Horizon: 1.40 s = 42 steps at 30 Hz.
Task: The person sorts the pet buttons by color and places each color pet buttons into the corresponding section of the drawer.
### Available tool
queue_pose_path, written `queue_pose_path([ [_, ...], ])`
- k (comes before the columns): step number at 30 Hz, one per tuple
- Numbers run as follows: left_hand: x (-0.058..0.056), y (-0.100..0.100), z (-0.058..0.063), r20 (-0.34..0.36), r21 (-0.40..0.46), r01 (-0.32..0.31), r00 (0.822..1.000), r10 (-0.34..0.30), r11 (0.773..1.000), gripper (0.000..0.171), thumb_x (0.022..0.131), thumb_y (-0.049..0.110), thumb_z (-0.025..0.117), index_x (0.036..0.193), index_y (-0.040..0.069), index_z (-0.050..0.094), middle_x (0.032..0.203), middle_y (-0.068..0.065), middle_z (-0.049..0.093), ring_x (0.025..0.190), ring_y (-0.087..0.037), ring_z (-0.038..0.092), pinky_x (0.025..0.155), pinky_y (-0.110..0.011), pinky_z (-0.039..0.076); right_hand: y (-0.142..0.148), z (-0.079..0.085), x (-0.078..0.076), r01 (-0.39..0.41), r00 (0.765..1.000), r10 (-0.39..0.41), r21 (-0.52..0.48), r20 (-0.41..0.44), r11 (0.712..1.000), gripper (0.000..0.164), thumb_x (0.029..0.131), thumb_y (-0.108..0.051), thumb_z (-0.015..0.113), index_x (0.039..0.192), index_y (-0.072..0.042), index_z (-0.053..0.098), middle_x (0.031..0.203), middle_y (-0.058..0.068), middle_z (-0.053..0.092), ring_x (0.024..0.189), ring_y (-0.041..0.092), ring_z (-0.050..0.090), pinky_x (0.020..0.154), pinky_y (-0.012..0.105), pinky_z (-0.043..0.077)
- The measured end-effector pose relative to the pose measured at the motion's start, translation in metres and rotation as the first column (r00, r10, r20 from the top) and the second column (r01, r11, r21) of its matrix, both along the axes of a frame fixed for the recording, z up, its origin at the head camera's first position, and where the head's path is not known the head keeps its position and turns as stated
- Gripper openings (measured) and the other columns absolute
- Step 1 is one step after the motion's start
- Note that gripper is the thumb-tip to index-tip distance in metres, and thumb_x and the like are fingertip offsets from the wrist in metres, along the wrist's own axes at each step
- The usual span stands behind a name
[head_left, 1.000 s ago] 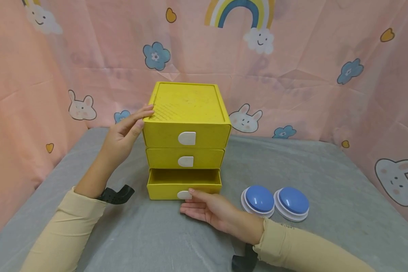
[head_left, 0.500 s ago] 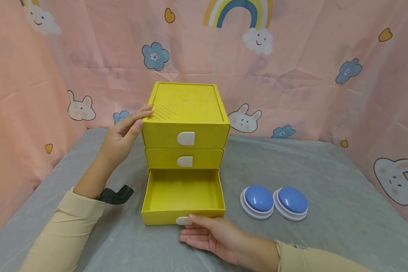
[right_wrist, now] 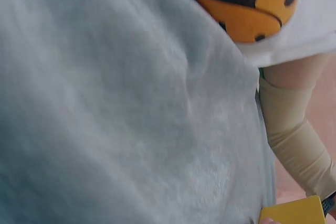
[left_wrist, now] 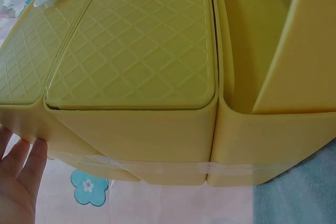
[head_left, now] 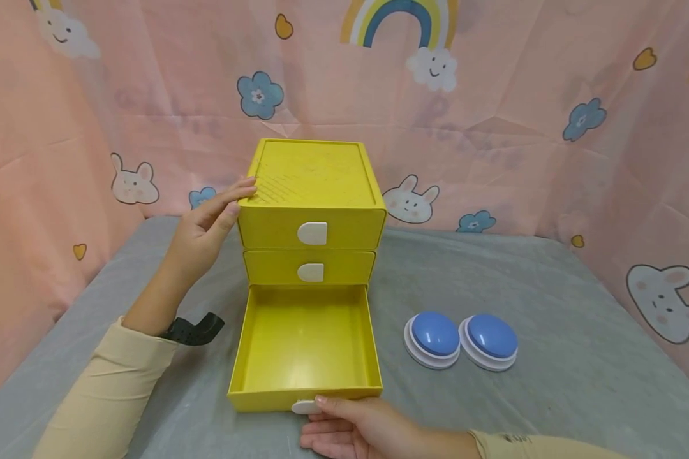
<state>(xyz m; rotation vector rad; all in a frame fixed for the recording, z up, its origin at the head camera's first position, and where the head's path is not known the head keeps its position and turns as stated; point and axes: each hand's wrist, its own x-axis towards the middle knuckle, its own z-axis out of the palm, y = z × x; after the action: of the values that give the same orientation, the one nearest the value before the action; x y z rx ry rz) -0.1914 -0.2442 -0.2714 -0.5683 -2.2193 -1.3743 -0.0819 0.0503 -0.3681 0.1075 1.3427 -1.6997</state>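
A yellow three-drawer cabinet (head_left: 316,172) stands on the grey cloth, its top and middle drawers closed. The bottom drawer (head_left: 307,347) is pulled far out, with nothing in it. My right hand (head_left: 373,424) pinches that drawer's white handle (head_left: 304,407), thumb on top and the other fingers underneath. At the cabinet's upper left edge, my left hand (head_left: 207,233) rests with fairly straight fingers, their tips on the top. In the left wrist view, the left hand (left_wrist: 21,182) touches the cabinet's side. The right wrist view mostly shows cloth, with a yellow drawer corner (right_wrist: 296,211) at the bottom.
Two round blue push lights or buttons (head_left: 436,333) with white bases sit side by side right of the drawer. Grey cloth (head_left: 557,306) covers the table. A pink patterned curtain (head_left: 505,83) hangs behind and at both sides.
The bottom drawer has slid out toward me, from slightly pulled out to far out, my right hand moving with its handle. The left hand has stayed at the cabinet's edge.
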Motion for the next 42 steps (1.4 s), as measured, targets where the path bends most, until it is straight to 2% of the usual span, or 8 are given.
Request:
queue_pose_path([
  [7, 0.0, 0.0, 0.0, -0.002, 0.011, 0.004, 1.0, -0.004, 1.0, 0.037, 0.107, 0.018, 0.043, 0.14, 0.009, 0.057, 0.154, -0.002, 0.047, 0.15, -0.015, 0.034, 0.113, -0.012, 0.036, 0.005, 0.002, 0.008, -0.039, 0.999, 0.039, 0.032, -0.005, 0.999, 0.045, 0.101, -0.032, 0.059, 0.123, 0.007, 0.062, 0.107, 0.01, 0.075, 0.101, 0.017, 0.073, 0.095, 0.029, 0.058],
  [15, -0.001, 0.0, 0.0, 0.0, 0.009, 0.014, 1.0, -0.014, 1.0, 0.037, 0.107, 0.017, 0.043, 0.141, 0.01, 0.057, 0.155, -0.001, 0.047, 0.15, -0.014, 0.033, 0.113, -0.012, 0.036, 0.008, -0.005, 0.016, -0.043, 0.992, 0.051, 0.069, -0.117, 0.997, 0.044, 0.1, -0.031, 0.06, 0.121, 0.007, 0.065, 0.111, 0.016, 0.075, 0.104, 0.02, 0.073, 0.094, 0.033, 0.059],
  [27, 0.0, 0.001, -0.001, -0.003, 0.015, 0.015, 1.0, -0.015, 1.0, 0.037, 0.107, 0.017, 0.043, 0.14, 0.009, 0.057, 0.154, 0.0, 0.047, 0.149, -0.011, 0.034, 0.112, -0.011, 0.037, 0.012, -0.003, 0.019, -0.073, 0.984, 0.09, 0.118, -0.15, 0.99, 0.04, 0.099, -0.033, 0.062, 0.116, 0.003, 0.067, 0.102, 0.007, 0.077, 0.097, 0.014, 0.073, 0.091, 0.028, 0.059],
  [30, 0.0, 0.001, -0.001, 0.001, 0.016, 0.014, 1.0, -0.014, 1.0, 0.037, 0.107, 0.018, 0.043, 0.14, 0.01, 0.057, 0.154, 0.001, 0.047, 0.149, -0.01, 0.035, 0.112, -0.011, 0.037, 0.022, 0.011, 0.019, -0.157, 0.962, 0.189, 0.17, -0.195, 0.973, 0.036, 0.098, -0.031, 0.063, 0.114, 0.001, 0.069, 0.094, -0.003, 0.075, 0.085, 0.005, 0.069, 0.081, 0.021, 0.058],
  [33, 0.0, 0.001, -0.001, -0.003, 0.02, 0.019, 1.0, -0.019, 1.0, 0.037, 0.107, 0.017, 0.043, 0.14, 0.01, 0.057, 0.154, 0.0, 0.048, 0.149, -0.011, 0.034, 0.112, -0.011, 0.037, 0.038, 0.035, 0.015, -0.252, 0.93, 0.286, 0.166, -0.233, 0.953, 0.033, 0.097, -0.024, 0.064, 0.118, 0.0, 0.07, 0.101, 0.002, 0.077, 0.086, 0.004, 0.069, 0.081, 0.019, 0.058],
  [35, -0.001, 0.002, -0.001, -0.006, 0.024, 0.025, 1.0, -0.025, 0.999, 0.037, 0.107, 0.017, 0.043, 0.14, 0.009, 0.057, 0.154, 0.0, 0.048, 0.149, -0.011, 0.034, 0.112, -0.011, 0.037, 0.053, 0.05, 0.012, -0.262, 0.927, 0.277, 0.092, -0.252, 0.961, 0.037, 0.096, -0.018, 0.065, 0.127, 0.002, 0.065, 0.115, 0.01, 0.075, 0.098, 0.01, 0.072, 0.088, 0.023, 0.059],
  [39, -0.001, 0.001, -0.001, -0.009, 0.023, 0.027, 1.0, -0.026, 0.999, 0.037, 0.107, 0.017, 0.043, 0.141, 0.009, 0.057, 0.154, 0.0, 0.047, 0.149, -0.01, 0.034, 0.112, -0.012, 0.038, 0.084, 0.07, -0.004, -0.163, 0.914, 0.152, 0.002, -0.377, 0.987, 0.045, 0.096, -0.012, 0.066, 0.139, 0.0, 0.056, 0.132, 0.01, 0.067, 0.119, 0.017, 0.067, 0.097, 0.029, 0.057],
  [42, 0.0, 0.001, -0.001, -0.005, 0.023, 0.022, 1.0, -0.022, 0.999, 0.037, 0.107, 0.017, 0.042, 0.141, 0.008, 0.056, 0.155, 0.0, 0.047, 0.15, -0.011, 0.033, 0.112, -0.011, 0.037, 0.099, 0.073, -0.021, -0.001, 0.834, 0.035, 0.063, -0.55, 0.998, 0.048, 0.096, -0.012, 0.065, 0.142, -0.005, 0.053, 0.136, 0.002, 0.065, 0.124, 0.01, 0.063, 0.097, 0.024, 0.055],
])
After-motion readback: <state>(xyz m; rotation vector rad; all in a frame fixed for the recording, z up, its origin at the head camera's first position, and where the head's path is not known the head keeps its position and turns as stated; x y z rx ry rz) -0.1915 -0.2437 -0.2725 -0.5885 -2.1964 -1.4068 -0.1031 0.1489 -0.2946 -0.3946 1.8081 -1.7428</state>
